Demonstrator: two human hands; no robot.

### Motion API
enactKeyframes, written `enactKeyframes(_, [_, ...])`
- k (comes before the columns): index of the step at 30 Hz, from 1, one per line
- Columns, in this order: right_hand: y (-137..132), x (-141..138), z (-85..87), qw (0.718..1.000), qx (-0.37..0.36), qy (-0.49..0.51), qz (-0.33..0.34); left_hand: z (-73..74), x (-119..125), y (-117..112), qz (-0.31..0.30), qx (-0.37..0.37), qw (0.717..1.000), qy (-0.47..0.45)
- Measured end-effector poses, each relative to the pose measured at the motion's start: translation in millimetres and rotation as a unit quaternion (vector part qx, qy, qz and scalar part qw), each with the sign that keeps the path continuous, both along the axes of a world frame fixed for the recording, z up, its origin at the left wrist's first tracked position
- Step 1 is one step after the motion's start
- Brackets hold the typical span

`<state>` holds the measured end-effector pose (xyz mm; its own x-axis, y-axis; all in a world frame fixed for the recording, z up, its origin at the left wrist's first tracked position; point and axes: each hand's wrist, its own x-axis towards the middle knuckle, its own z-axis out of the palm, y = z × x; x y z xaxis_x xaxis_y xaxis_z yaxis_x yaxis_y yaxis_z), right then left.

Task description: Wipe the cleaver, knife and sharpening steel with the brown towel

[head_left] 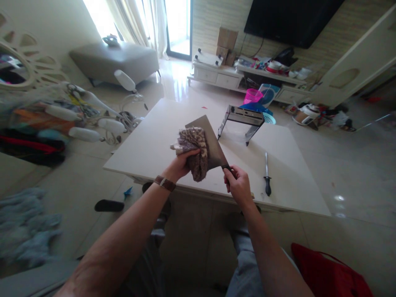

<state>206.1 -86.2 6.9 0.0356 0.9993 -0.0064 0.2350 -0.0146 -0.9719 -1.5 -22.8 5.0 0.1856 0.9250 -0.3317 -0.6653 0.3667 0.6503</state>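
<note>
In my right hand (239,185) is the black handle of a cleaver (213,142), its broad blade tilted up and away to the left above the table. My left hand (182,164) grips a folded brown and white patterned cloth (198,159), which lies against the left face of the blade and covers part of it. A sharpening steel (267,173) with a black handle rests on the table to the right of my right hand. Beyond the blade stands a metal-topped rack (244,115) on thin legs.
The white table (291,165) reaches past both hands, its near edge close to my legs. Behind the rack are a blue basin (256,108) and a pink basket (253,96). A red bag (328,272) is on the floor at right. White lamp arms (93,101) stick out at left.
</note>
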Motion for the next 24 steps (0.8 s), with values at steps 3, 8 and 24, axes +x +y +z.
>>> enactKeyframes(3, [1,-3,-1.7,1.0,-0.008,0.021,-0.017,-7.2,16,-6,-0.047,0.002,0.999,0.0])
enactKeyframes(8, [3,-5,-5.7,0.998,-0.021,0.039,-0.044,-21.4,37,-12,-0.052,0.023,0.998,0.02])
enactKeyframes(24, [4,-3,-2.3,0.998,-0.028,0.057,-0.03,-13.1,23,-7,-0.023,0.069,0.986,0.149])
